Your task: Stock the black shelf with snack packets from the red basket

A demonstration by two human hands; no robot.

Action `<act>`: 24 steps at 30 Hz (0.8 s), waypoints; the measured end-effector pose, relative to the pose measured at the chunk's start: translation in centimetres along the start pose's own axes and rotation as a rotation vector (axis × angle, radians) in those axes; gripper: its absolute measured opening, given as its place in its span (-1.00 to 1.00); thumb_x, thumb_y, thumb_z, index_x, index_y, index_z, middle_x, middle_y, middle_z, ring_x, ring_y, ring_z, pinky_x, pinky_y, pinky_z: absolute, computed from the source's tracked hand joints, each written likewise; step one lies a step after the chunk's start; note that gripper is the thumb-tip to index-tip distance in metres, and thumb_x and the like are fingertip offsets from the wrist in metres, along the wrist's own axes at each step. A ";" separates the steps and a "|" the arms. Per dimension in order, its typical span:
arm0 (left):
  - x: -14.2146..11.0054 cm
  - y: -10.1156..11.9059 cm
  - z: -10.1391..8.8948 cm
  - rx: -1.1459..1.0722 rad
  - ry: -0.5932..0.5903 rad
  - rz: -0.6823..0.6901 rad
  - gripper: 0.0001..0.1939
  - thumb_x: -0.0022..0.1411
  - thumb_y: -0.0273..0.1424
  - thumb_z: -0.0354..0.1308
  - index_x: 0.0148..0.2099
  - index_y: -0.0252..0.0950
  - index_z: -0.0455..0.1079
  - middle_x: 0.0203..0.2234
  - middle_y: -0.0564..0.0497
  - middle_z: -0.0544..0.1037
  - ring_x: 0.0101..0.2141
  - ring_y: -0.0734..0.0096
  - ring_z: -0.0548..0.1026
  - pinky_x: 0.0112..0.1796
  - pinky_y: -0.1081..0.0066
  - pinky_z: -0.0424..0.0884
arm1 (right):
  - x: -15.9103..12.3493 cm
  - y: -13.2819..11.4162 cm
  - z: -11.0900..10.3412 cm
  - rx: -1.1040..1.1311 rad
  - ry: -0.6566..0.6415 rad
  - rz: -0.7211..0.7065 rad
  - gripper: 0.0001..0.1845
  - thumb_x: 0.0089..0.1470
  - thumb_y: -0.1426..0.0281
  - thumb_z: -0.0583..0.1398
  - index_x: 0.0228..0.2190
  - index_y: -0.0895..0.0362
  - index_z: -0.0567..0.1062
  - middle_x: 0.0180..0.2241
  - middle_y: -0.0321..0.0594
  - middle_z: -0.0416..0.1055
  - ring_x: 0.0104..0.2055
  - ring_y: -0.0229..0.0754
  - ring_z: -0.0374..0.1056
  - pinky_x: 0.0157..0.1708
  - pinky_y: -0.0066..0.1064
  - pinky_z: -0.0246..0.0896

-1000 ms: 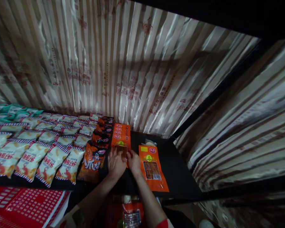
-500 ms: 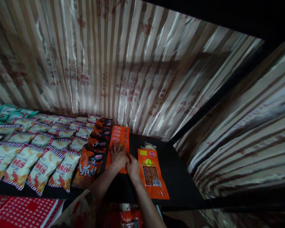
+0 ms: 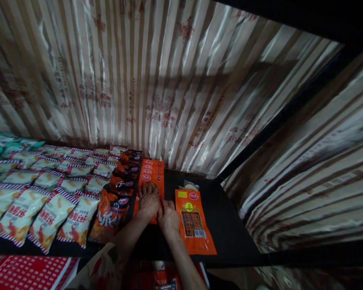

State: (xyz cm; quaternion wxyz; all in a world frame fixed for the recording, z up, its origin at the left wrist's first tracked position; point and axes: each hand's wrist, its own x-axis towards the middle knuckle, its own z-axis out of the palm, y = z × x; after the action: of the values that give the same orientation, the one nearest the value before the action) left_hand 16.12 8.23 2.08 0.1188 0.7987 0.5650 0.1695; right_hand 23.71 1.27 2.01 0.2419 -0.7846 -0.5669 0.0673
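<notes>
Overlapping orange snack packets [image 3: 151, 178] lie in a column on the black shelf. My left hand [image 3: 149, 200] rests on the front one with its fingers stretched out and spread. At that packet's right edge is my right hand [image 3: 168, 218], fingers closed on the edge; the fingertips are partly hidden. To the right of my right hand, a single orange snack packet [image 3: 193, 217] lies flat, its clear window showing brown strips. Behind it sits a small clear wrapper with a round pale item [image 3: 190, 185].
Orange-brown snack bags [image 3: 109, 215] stand in a row close on the left, then several rows of white snack bags [image 3: 44, 219] and green bags [image 3: 6, 143]. Striped foil-like sheeting [image 3: 157, 88] hangs behind. A red basket [image 3: 33, 268] and more orange packets [image 3: 157, 278] are below the shelf.
Both hands have shifted slightly toward the front of the shelf. The front packet under my left hand now sits a little differently on the others, with more of its top showing.
</notes>
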 end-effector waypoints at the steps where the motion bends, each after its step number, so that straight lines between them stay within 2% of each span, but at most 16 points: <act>1: 0.0 0.0 0.1 0.004 0.004 0.001 -0.58 0.23 -0.32 -0.14 0.12 -0.19 0.22 0.14 -0.07 0.22 0.21 0.04 -0.07 0.14 -0.01 -0.19 | -0.2 -0.2 -0.2 -0.042 0.025 -0.006 -0.61 0.07 0.41 0.01 -0.07 0.10 0.43 -0.19 0.00 0.40 -0.20 -0.03 0.37 -0.22 -0.28 0.28; 3: -0.1 -0.1 0.2 0.012 0.010 0.002 -0.58 0.23 -0.31 -0.15 0.12 -0.18 0.22 0.15 -0.07 0.21 0.21 0.03 -0.07 0.14 0.00 -0.17 | -0.4 -0.4 -0.3 -0.073 0.097 -0.042 -0.61 0.07 0.42 0.01 -0.09 0.11 0.45 -0.12 0.02 0.37 -0.10 0.01 0.31 -0.11 -0.20 0.22; 5: -0.1 -0.2 0.3 0.021 0.009 0.006 -0.58 0.24 -0.31 -0.16 0.13 -0.17 0.21 0.15 -0.07 0.20 0.20 0.03 -0.06 0.14 -0.01 -0.16 | 0.2 -0.5 -0.4 -0.015 0.145 -0.108 -0.58 0.07 0.47 -0.03 -0.05 0.16 0.41 -0.04 0.02 0.33 0.00 -0.01 0.24 -0.02 -0.19 0.16; 8: -0.2 -0.3 0.3 0.039 -0.011 0.015 -0.56 0.23 -0.36 -0.17 0.15 -0.20 0.19 0.17 -0.09 0.18 0.20 0.02 -0.05 0.14 -0.02 -0.15 | 2.2 -0.8 -0.2 0.156 0.129 -0.204 -0.52 0.07 0.52 -0.09 0.02 0.20 0.32 0.02 -0.05 0.30 0.08 -0.13 0.18 0.05 -0.25 0.13; 11: -0.2 -0.3 0.4 0.049 -0.016 0.022 -0.54 0.22 -0.37 -0.15 0.16 -0.23 0.18 0.18 -0.12 0.15 0.21 0.01 -0.06 0.14 -0.01 -0.18 | 4.7 -1.0 0.3 0.239 0.095 -0.262 -0.50 0.03 0.54 -0.04 0.03 0.15 0.32 0.08 -0.11 0.25 0.14 -0.16 0.12 0.09 -0.27 0.10; 13: -0.2 -0.4 0.6 0.046 -0.001 0.020 -0.54 0.21 -0.35 -0.13 0.16 -0.21 0.18 0.18 -0.11 0.15 0.21 0.01 -0.06 0.15 -0.02 -0.18 | 6.2 -0.9 1.0 0.223 0.090 -0.253 -0.50 0.00 0.55 0.00 0.01 0.18 0.35 0.09 -0.06 0.23 0.15 -0.11 0.10 0.08 -0.26 0.11; 17: -0.1 -0.3 1.1 0.029 0.027 0.005 -0.52 0.20 -0.33 -0.11 0.17 -0.18 0.16 0.19 -0.09 0.14 0.21 0.00 -0.07 0.14 -0.02 -0.18 | 8.1 0.1 2.9 0.133 0.057 -0.158 -0.55 0.00 0.59 0.00 -0.06 0.27 0.41 0.00 0.06 0.32 0.12 -0.05 0.16 0.05 -0.22 0.12; 24: -0.2 -0.2 1.0 0.022 0.013 -0.010 -0.51 0.17 -0.32 -0.07 0.18 -0.18 0.16 0.20 -0.07 0.11 0.21 0.02 -0.08 0.15 0.00 -0.18 | 8.7 0.9 4.2 0.054 0.041 -0.140 -0.61 0.05 0.58 -0.01 -0.10 0.32 0.42 -0.05 0.09 0.37 0.09 -0.10 0.20 0.05 -0.29 0.10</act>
State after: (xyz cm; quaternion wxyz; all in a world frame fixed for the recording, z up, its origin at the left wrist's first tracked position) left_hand 16.26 8.12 1.06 0.1071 0.7960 0.5716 0.1677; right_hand 25.93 10.32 -0.65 0.2785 -0.7373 -0.6135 0.0494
